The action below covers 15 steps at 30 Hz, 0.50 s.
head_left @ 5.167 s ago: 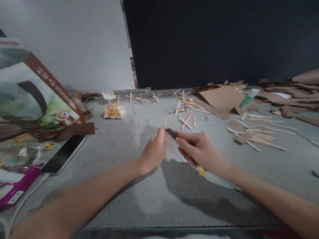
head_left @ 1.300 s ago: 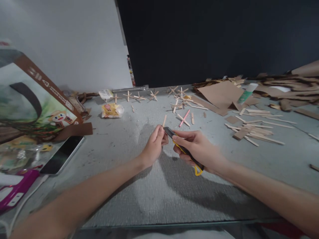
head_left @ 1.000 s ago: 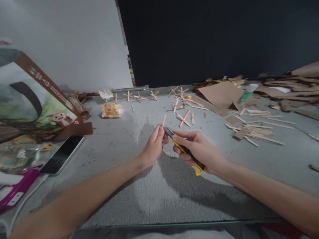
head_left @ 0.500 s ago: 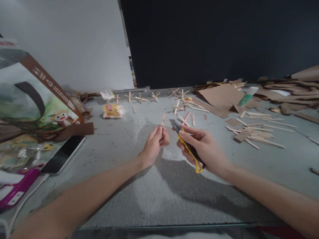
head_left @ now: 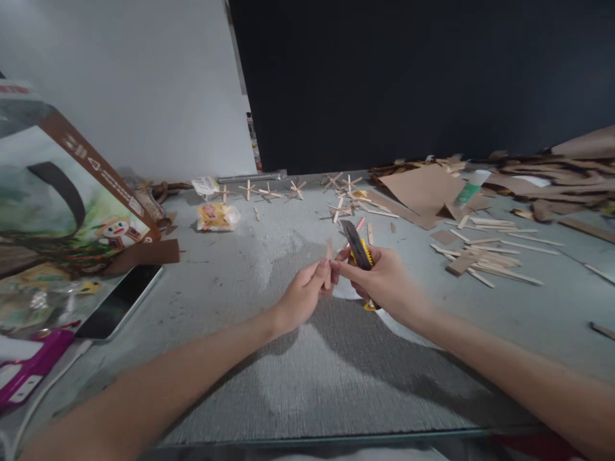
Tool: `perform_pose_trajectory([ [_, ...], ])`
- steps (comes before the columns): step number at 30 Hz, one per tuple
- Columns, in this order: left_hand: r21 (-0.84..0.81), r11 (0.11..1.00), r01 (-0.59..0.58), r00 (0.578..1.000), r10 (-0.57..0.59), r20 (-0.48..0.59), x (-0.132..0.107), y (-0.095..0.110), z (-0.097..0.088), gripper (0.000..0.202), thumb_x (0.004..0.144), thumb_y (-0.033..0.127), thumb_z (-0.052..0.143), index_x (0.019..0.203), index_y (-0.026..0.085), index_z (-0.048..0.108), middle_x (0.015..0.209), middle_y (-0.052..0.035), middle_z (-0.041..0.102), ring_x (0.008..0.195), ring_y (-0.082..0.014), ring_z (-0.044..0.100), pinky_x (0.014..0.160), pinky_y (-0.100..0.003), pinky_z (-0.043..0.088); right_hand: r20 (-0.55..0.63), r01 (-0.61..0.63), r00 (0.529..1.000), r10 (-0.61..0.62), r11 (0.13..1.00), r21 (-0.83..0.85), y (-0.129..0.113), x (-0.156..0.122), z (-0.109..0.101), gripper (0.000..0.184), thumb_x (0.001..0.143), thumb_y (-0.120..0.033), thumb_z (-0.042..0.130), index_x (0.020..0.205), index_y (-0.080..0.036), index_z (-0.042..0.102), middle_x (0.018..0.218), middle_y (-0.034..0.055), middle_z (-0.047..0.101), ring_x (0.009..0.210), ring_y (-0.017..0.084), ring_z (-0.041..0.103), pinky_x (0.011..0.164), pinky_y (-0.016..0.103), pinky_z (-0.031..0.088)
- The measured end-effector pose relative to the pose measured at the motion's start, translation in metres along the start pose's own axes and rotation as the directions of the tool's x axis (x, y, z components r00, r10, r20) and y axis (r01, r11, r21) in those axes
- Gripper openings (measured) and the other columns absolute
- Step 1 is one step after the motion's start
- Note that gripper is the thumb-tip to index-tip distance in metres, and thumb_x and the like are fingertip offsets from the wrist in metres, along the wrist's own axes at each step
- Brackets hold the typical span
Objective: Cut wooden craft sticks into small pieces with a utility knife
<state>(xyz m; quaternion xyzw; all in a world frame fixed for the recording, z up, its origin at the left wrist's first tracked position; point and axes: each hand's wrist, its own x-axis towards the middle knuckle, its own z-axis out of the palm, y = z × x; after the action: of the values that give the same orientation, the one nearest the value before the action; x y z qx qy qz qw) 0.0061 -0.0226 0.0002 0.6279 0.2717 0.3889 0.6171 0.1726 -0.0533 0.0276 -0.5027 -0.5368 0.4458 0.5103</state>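
Our right hand (head_left: 387, 285) clamps a knife (head_left: 356, 243); just left of it, our left hand (head_left: 302, 294) pinches a stick (head_left: 329, 251). Far crossed sticks (head_left: 296, 190) look finished; loose sticks (head_left: 504, 267) at right seem unused.

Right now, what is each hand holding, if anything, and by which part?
The left hand pinches a small wooden stick, seemingly around its middle, though blur hides the exact spot. The right hand grips the cutter knife by its handle.
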Motion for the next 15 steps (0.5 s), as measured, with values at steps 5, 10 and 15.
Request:
perform_pose_trajectory([
  [5,0.032,0.999,0.003,1.0,-0.003,0.008,0.0013,-0.0034,-0.0006,0.063,0.094,0.082,0.053,0.081,0.021,0.049,0.069,0.0059,0.035,0.06,-0.0116,0.029,0.058,-0.029,0.025,0.061,-0.06,0.997,0.055,0.995,0.085,-0.0002,0.0015,0.0001,0.045,0.077,-0.057,0.087,0.089,-0.02,0.064,0.048,-0.01,0.045,0.038,0.008,0.037,0.038,0.023,0.029],
  [10,0.07,0.998,0.009,1.0,-0.009,-0.001,0.0015,-0.0064,-0.0011,0.064,0.094,0.084,0.048,0.081,0.021,0.049,0.069,0.0055,0.036,0.06,-0.0117,0.029,0.058,-0.029,0.025,0.09,-0.075,0.994,0.065,0.991,0.112,-0.0014,0.0007,0.0009,0.045,0.076,-0.055,0.088,0.091,-0.02,0.063,0.049,-0.0109,0.044,0.039,0.007,0.037,0.038,0.022,0.029],
  [15,0.192,0.981,-0.009,1.0,0.007,0.014,-0.0041,-0.0025,-0.0013,0.055,0.103,0.072,0.044,0.087,0.021,0.054,0.065,0.0061,0.037,0.06,-0.0134,0.033,0.059,-0.03,0.027,0.06,-0.054,0.997,0.044,0.986,0.159,-0.0039,0.001,0.0004,0.048,0.077,-0.061,0.086,0.087,-0.021,0.062,0.052,-0.0086,0.048,0.04,0.007,0.035,0.038,0.023,0.027],
])
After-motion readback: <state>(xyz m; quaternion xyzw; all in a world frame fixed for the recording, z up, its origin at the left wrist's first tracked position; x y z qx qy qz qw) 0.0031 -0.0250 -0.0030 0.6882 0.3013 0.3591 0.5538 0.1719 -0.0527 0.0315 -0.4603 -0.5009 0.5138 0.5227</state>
